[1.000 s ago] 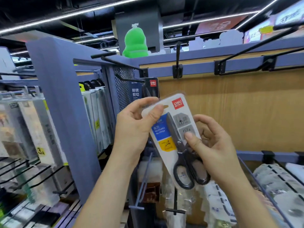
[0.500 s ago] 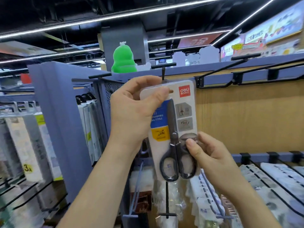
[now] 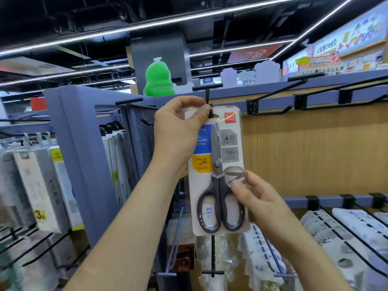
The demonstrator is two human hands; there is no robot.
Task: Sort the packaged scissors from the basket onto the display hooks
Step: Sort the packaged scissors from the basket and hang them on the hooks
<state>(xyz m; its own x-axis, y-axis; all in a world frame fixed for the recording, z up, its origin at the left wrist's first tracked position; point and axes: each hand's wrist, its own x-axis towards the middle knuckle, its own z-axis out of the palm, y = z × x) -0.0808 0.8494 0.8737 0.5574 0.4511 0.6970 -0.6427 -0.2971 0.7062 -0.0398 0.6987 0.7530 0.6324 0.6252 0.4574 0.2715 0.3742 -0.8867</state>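
The left hand [image 3: 178,131], just above the middle of the frame, pinches the top left corner of the packaged scissors [image 3: 218,171], thumb and forefinger closed on the card beside its hang hole. The right hand [image 3: 258,198], lower and to the right, grasps the pack's lower right edge, with the thumb lying on the clear front next to the dark scissor handles and the other fingers behind the card.

The pack hangs upright between both hands, blades pointing up, with a red brand square at its top right and blue and yellow labels on its left side. The black tip of a display hook [image 3: 207,95] shows right at the hang hole; I cannot tell whether it has passed fully through.

Behind the pack is a wooden back panel [image 3: 315,154], with more black hooks [image 3: 304,80] along the blue rail in the upper right. A green figure [image 3: 158,79] stands on top of the shelving at upper centre. Boxed packs [image 3: 42,185] hang in rows at the left, and white packages [image 3: 346,238] lie on hooks at the lower right.
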